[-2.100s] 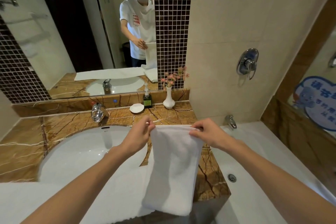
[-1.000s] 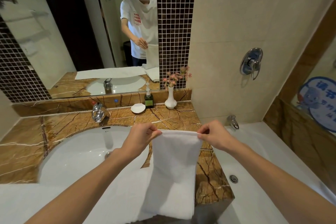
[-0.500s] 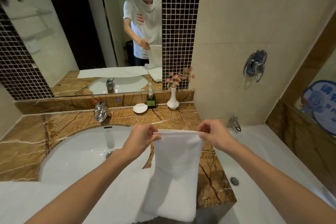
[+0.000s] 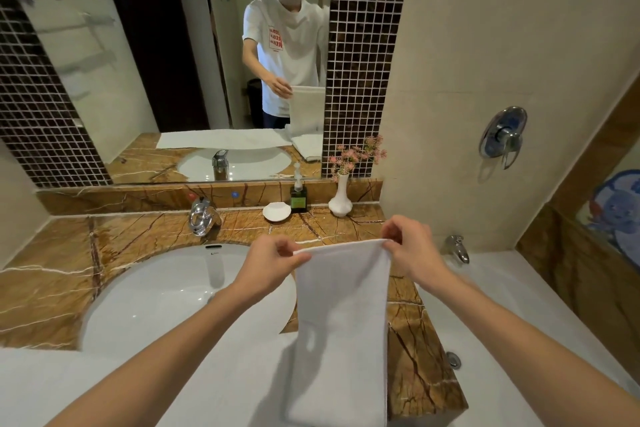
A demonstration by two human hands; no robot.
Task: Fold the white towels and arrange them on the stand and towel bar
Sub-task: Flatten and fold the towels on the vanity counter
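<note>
Left hand (image 4: 268, 262) and right hand (image 4: 410, 246) pinch one hanging towel (image 4: 341, 315)

Nothing reads clearly. Red lettering on the white T-shirt (image 4: 294, 45) reflected above the left hand (image 4: 270, 263) is too blurred. The dark mark on the white oval basin (image 4: 156, 295) left of that hand is illegible.
</note>
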